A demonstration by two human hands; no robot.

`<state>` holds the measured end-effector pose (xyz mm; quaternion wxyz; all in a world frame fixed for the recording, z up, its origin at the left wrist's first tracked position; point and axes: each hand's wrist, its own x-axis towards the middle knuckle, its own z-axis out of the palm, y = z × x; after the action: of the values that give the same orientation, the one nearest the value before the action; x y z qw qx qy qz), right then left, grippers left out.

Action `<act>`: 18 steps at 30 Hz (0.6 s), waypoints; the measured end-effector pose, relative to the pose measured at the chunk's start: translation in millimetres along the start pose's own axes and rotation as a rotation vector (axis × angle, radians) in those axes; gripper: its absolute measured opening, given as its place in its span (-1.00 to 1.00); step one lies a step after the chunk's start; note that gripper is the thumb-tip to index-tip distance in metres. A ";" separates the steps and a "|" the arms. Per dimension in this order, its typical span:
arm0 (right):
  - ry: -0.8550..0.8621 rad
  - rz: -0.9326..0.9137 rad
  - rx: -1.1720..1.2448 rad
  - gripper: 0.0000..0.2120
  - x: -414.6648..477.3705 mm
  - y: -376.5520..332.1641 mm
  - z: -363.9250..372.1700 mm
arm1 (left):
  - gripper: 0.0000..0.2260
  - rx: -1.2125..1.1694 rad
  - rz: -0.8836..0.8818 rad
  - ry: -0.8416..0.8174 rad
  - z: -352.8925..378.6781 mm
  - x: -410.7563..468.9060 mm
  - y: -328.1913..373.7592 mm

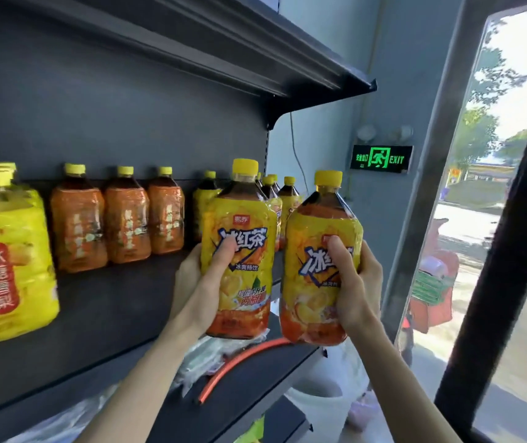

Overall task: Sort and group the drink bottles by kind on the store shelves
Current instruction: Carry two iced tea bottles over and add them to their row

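Head view: left hand (191,282), fingers (223,251) round a glossy yellow-sleeved bottle (239,215); right hand (358,282) likewise round its twin (313,314).

One wide-angle camera, worn on the person's head, supplies the single view. It faces the dark shelf (105,311) obliquely and at close range, looking along it toward its right end from below the upper shelf (191,39), whose underside shows. The left hand (191,289) and right hand (361,282) reach in from the bottom edge to mid-frame, and a window (495,187) occupies the right margin.
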<state>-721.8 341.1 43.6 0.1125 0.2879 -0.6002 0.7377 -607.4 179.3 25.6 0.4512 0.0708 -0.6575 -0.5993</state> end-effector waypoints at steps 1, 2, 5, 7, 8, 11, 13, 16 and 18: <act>-0.016 0.007 0.007 -0.59 15.6 9.2 -2.7 | -0.44 0.020 -0.003 0.019 10.2 9.0 -8.1; -0.032 0.011 0.016 -0.57 30.8 19.2 -4.9 | -0.41 0.039 -0.002 0.040 19.8 17.3 -16.1; -0.101 0.019 0.041 -0.51 71.1 52.1 -2.1 | -0.35 0.067 -0.005 0.128 37.9 39.9 -40.1; -0.146 0.042 0.071 -0.52 89.9 72.7 4.9 | -0.36 0.082 -0.016 0.158 41.4 53.6 -53.3; -0.168 0.051 0.091 -0.53 99.0 82.4 8.2 | -0.38 0.091 -0.016 0.170 43.4 59.5 -59.5; -0.235 0.059 0.152 -0.55 127.1 107.8 23.2 | -0.42 0.116 -0.020 0.242 48.4 78.6 -77.4; -0.253 0.068 0.190 -0.54 145.6 121.5 35.9 | -0.46 0.146 -0.023 0.280 49.3 94.3 -87.0; -0.286 0.076 0.246 -0.55 171.6 142.3 50.5 | -0.54 0.177 -0.051 0.271 49.1 119.1 -98.2; -0.322 0.084 0.271 -0.55 184.0 156.5 55.6 | -0.53 0.179 -0.075 0.289 49.8 130.8 -107.8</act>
<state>-934.6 215.4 24.4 -0.0555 0.3890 -0.5172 0.7603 -765.7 103.2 6.5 0.5101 0.2204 -0.6335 -0.5383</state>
